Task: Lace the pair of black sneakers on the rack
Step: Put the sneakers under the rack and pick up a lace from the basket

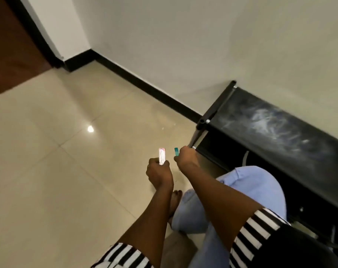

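Observation:
A black shoe rack (270, 124) stands along the wall at the right, its dusty top shelf bare. No sneakers show in this view; the lower shelves are dark and mostly hidden. My left hand (159, 174) grips a small white and pink stick-shaped item (162, 156) that points upward. My right hand (185, 158) holds a small teal item (176, 151) just left of the rack's front post. Both hands hover above the floor, close together.
Glossy beige floor tiles (67, 171) spread to the left. A black skirting board (145, 84) runs along the white wall. A brown door (9, 45) is at the far left. My bent knee in light blue jeans (251, 186) sits beside the rack, my bare foot (175, 200) below my hands.

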